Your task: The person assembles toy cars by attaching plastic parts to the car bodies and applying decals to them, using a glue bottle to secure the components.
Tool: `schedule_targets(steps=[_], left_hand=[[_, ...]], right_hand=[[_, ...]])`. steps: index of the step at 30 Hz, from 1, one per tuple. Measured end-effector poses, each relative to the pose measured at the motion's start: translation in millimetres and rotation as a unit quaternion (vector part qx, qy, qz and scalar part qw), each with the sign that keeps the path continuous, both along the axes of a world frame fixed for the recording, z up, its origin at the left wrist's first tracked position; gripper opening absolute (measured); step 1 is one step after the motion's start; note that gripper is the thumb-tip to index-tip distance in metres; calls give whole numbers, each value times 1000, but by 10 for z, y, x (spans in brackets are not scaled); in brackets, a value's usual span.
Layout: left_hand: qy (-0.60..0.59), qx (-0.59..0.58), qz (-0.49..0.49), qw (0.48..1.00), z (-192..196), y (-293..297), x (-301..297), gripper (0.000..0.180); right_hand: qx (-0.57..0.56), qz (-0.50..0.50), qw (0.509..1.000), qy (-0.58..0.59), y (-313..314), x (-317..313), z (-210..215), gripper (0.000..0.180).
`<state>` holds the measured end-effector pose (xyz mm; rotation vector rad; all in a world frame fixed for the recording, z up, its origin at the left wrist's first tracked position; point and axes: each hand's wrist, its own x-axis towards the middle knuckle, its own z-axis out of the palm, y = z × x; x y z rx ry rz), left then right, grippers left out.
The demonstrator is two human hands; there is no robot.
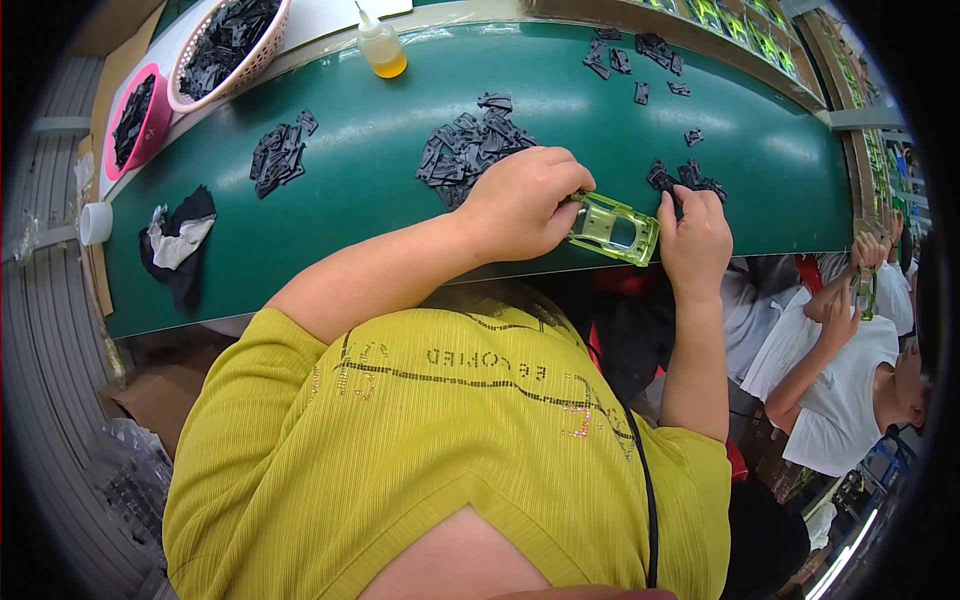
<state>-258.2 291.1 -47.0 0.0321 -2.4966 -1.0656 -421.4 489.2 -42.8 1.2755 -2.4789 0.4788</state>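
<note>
A translucent green toy car body [615, 228] is gripped at its left end by my left hand [530, 205], just over the table's near edge. Close to the car's other end is my right hand [697, 240], its fingers bent and the thumb near them. Its fingertips reach a small pile of flat black plastic parts [710, 186]; whether one is pinched there is too small to make out. Behind my left hand lies a bigger heap of the same black parts [465, 150], partly covered by that hand.
The green table [370, 220] also bears a left heap of black parts [280, 155], scattered parts [640, 92], a bottle of amber liquid [383, 50] and a black-and-white cloth [182, 240]. A pink bowl [158, 120] and a basket [185, 97] hold black parts. At right, a co-worker [845, 385] handles a green car.
</note>
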Motion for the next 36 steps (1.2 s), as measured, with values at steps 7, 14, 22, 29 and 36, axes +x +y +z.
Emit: schedule_targets(steps=[7,14,22,29,36], left_hand=[[6,9,-11,1000,3,-11,16,22],[-18,58,-5,998,34,-3,12,18],[-117,123,12,985,96,-38,-5,21],[-134,126,7,983,88,-28,-12,22],[-100,84,28,991,4,-7,-63,19]], right_hand=[[-29,4,998,52,-17,-102,-82,9],[-112,-10,981,-158,-50,151,415,9],[-1,238,969,-68,-248,382,312,6],[-31,241,969,-43,-288,397,201,6],[-41,223,966,-125,-280,399,195,9]])
